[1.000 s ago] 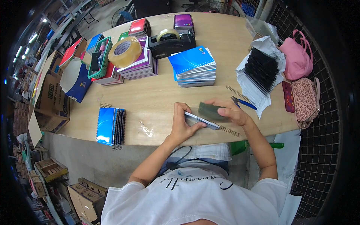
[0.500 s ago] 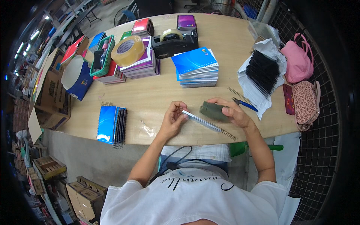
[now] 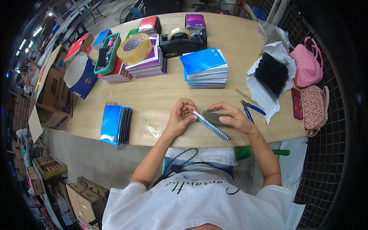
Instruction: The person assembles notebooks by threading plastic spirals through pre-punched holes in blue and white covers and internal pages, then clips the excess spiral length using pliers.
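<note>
My left hand (image 3: 181,117) pinches the top end of a small notebook (image 3: 211,127), held on edge above the table's near side. A wire coil (image 3: 232,142) runs along the notebook's spine and sticks out past its lower end. In my right hand (image 3: 239,122) is a dark green, flat block-like piece (image 3: 216,118), gripped between thumb and fingers right beside the notebook. Its exact kind does not show. Blue-handled cutting pliers (image 3: 252,108) rest on the table just beyond my right hand, by a loose coil (image 3: 245,96).
A stack of blue-covered sheets (image 3: 206,69) stands ahead. Coil-bound blue notebooks (image 3: 112,125) lie left. Black coils (image 3: 271,76) sit on white paper at right, near a pink bag (image 3: 307,63). Farther back are a tape dispenser (image 3: 183,44), a tape roll (image 3: 134,49) and a green basket (image 3: 107,57).
My right hand has brought the green piece slightly left, closer against the notebook. More of the pliers' handles now shows. My left hand keeps its hold; the whole view has shifted a little.
</note>
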`<state>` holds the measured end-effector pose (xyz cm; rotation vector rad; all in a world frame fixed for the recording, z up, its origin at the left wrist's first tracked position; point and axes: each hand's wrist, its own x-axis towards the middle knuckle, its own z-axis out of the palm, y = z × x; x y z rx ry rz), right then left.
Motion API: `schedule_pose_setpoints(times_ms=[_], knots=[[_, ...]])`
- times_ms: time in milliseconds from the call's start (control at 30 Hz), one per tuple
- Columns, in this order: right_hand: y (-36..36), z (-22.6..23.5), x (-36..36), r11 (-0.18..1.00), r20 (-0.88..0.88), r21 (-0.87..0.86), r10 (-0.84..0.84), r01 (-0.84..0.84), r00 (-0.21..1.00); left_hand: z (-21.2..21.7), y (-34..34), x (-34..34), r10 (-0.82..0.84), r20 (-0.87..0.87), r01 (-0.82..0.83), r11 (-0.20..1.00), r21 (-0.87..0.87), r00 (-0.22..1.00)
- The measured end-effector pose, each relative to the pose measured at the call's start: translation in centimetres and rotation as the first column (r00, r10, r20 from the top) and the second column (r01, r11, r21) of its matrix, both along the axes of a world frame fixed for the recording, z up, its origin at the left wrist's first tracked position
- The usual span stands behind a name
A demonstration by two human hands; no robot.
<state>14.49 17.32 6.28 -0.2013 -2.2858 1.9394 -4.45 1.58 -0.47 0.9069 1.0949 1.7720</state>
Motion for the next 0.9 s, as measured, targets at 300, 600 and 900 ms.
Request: schedule_pose_setpoints(times_ms=[300,600,900], knots=[[-0.2,-0.8,0.5,0.99,0.022,0.107,-0.093,0.09,0.995,0.3,0.2,0.5,0.015,-0.027,-0.015,1.0,-0.006,1.0],[-0.5,-0.2,0.4,0.987,0.017,-0.122,-0.104,0.105,0.994,0.5,0.4,0.6,0.034,-0.057,-0.034,0.999,0.003,0.998],[-0.4,0.2,-0.4,0.982,0.031,-0.075,-0.169,0.171,0.985,0.6,0.7,0.6,0.033,-0.025,-0.034,0.999,-0.028,0.999]])
